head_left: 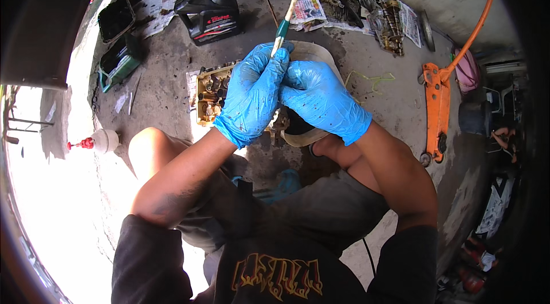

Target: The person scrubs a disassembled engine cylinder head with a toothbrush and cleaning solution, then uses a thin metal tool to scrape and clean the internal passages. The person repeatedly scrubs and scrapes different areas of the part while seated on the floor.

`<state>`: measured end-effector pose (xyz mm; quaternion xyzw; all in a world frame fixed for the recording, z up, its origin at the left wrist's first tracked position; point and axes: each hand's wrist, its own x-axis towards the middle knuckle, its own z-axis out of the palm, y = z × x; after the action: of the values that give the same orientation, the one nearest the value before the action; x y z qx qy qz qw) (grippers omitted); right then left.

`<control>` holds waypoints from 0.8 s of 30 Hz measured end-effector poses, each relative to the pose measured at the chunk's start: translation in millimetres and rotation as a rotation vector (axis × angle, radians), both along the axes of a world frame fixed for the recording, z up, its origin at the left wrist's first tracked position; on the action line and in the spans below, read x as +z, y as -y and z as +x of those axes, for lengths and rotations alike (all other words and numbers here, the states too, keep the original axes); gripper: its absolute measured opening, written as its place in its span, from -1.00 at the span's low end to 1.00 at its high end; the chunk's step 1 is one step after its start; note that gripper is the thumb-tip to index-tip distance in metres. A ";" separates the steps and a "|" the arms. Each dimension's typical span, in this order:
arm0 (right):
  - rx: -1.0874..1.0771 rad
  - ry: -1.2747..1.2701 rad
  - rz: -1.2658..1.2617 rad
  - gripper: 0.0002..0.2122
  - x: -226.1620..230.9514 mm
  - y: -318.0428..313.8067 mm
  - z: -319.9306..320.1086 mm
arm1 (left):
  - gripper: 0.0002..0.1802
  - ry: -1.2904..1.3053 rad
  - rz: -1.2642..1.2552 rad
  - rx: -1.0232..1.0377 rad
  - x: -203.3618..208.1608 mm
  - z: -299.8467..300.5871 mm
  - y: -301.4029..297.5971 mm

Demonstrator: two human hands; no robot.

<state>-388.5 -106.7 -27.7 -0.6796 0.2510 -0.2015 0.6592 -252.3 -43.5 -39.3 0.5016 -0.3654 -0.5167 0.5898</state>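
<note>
**While the toothbrush (285, 20) stands bristles-up, containers ring the floor (160, 75)**

Left hand (247, 97) pinches the brush handle, bristle end toward 12 o'clock, probably to leave other fingers free. Right hand (325, 97) pressed against the left, fingers curled; cannot tell what, if anything, it grips. Both over a pale basin (316, 52), presumably to catch drips; interior dark, contents mostly hidden.

Cylinder head (202, 106) at 10 o'clock, beside the basin. Camshafts (392, 26) at 1 o'clock, on newspaper (411, 22), likely to keep oil off the concrete.

Black oil jug (212, 17), 11 o'clock: mouth uncapped, fill unseen. Green tub (123, 62), 10 o'clock: contents unclear. White bottle (105, 140), red nozzle, 9 o'clock: level unreadable.
</note>
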 end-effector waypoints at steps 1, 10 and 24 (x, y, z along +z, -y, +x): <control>-0.043 0.031 0.028 -0.80 -0.7 -1.3 1.9 | -0.58 -0.046 -0.008 -0.001 -3.0 -2.6 1.1; -0.196 0.150 0.160 -0.79 -11.8 33.1 -33.8 | -0.59 0.249 -0.070 0.151 -11.0 13.4 4.7; 0.650 -1.468 -0.754 -0.77 -224.8 39.3 -104.2 | -0.80 0.316 -0.222 0.441 16.6 102.3 -18.7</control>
<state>-492.7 -146.0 -252.5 -0.8471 0.3220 0.4133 0.0886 -149.9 -24.8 -22.8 0.5755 -0.3894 -0.2483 0.6749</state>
